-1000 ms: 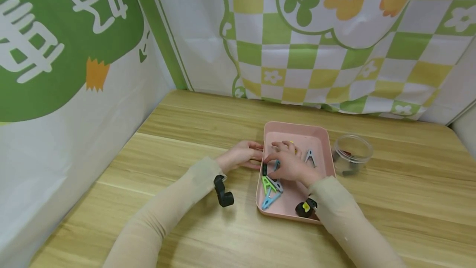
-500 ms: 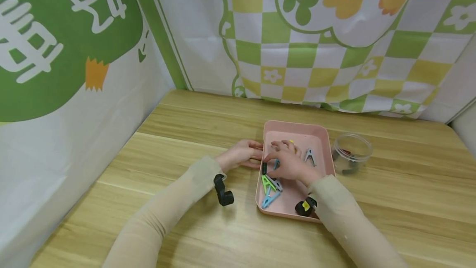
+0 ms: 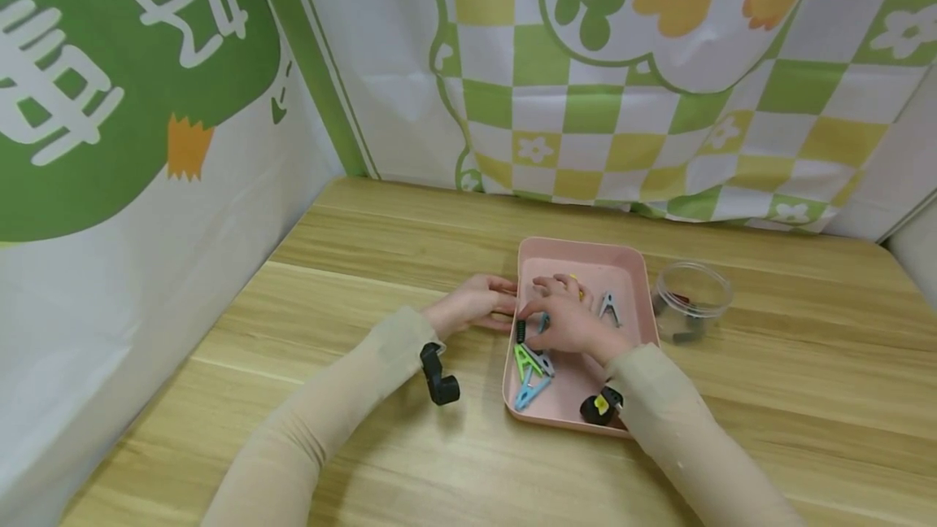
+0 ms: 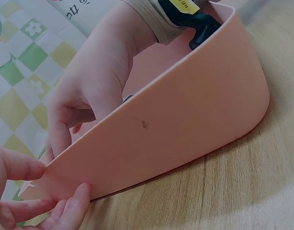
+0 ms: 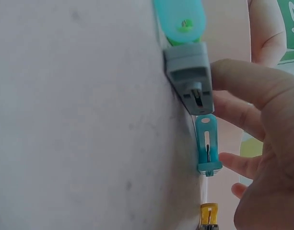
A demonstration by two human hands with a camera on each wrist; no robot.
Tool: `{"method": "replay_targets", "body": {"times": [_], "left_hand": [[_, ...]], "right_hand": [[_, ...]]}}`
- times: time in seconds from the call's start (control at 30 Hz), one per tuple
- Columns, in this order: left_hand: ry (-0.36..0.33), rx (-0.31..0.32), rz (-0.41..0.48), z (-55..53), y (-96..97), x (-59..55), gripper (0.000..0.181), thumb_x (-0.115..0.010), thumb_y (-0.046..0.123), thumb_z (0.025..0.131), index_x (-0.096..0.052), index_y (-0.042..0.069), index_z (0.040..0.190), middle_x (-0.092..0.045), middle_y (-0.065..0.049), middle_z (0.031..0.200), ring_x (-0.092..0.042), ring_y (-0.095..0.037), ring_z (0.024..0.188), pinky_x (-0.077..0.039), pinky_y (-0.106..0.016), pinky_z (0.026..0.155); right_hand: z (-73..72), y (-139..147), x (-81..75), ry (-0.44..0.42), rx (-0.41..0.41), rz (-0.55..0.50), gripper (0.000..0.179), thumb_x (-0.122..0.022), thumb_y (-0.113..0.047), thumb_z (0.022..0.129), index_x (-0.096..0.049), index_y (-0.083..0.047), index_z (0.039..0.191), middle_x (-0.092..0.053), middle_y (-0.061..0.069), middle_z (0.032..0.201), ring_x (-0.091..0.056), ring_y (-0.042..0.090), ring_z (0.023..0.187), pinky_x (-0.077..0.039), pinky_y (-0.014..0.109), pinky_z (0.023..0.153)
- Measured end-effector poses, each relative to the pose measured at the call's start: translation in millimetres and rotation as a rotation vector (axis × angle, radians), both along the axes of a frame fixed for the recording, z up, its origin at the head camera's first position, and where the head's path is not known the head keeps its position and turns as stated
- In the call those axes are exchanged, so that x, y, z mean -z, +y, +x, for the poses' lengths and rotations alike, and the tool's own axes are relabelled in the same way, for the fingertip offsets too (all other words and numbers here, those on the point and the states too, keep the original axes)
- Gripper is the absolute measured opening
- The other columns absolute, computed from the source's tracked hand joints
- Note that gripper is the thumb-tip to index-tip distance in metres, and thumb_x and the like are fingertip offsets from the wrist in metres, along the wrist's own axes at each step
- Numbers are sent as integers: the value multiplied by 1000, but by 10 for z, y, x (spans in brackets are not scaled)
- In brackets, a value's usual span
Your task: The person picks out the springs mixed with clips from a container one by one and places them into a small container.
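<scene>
In the head view my left hand point(image 3: 479, 303) is at the left side of the pink tray point(image 3: 581, 427). Its fingers lie against the outer wall, as the left wrist view also shows. My right hand point(image 3: 567, 320) reaches into the tray, thumb and index finger beside a black ribbed piece point(image 3: 520, 332). Clothespins lie about it: a green one point(image 3: 521, 360), a grey one point(image 3: 544, 363), a light blue one point(image 3: 530, 393) and a grey-blue one point(image 3: 610, 307). In the right wrist view a grey clothespin point(image 5: 190, 72) hides the thumb and index tips; a turquoise clothespin point(image 5: 207, 139) is near other fingers.
A clear round jar point(image 3: 694, 291) with dark and red pieces inside stands right of the tray on the wooden table point(image 3: 366, 446). A yellow clothespin point(image 5: 209, 213) lies low in the right wrist view. Printed cloth point(image 3: 571, 112) hangs behind the table.
</scene>
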State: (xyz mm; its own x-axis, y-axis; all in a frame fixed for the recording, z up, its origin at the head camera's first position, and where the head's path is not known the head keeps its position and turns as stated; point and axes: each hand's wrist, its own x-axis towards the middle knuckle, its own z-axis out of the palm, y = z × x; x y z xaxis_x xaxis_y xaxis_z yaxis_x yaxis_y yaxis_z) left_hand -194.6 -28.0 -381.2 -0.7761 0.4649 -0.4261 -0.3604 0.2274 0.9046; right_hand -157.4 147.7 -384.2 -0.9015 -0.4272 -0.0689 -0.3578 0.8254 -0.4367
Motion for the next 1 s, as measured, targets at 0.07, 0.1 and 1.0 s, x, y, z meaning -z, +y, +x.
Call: {"method": "replay_targets", "body": {"times": [0.07, 0.1, 1.0], "left_hand": [[1, -1, 0, 3, -6, 6, 49, -52, 4, 96, -36, -6, 141, -50, -26, 133, -54, -35, 119, -54, -42, 91], [0, -2, 1, 5, -7, 7, 49, -52, 5, 96, -36, -6, 141, -50, -26, 133, -54, -35, 119, -54, -42, 91], [21, 12, 1, 1, -27, 20, 49, -51, 7, 96, -35, -5, 141, -52, -25, 130, -56, -34, 116, -55, -40, 90]], "right_hand": [[2, -1, 0, 7, 6, -5, 28, -78, -28, 74, -73, -21, 100, -34, 18, 148, -10, 46, 137, -10, 66, 104], [5, -1, -1, 10, 9, -10, 27, -78, -28, 73, -73, -21, 99, -34, 18, 148, -10, 46, 137, -10, 66, 104], [-11, 99, -187, 34, 75, -113, 23, -74, -23, 77, -72, -19, 100, -29, 18, 151, -7, 49, 137, -3, 72, 103]]}}
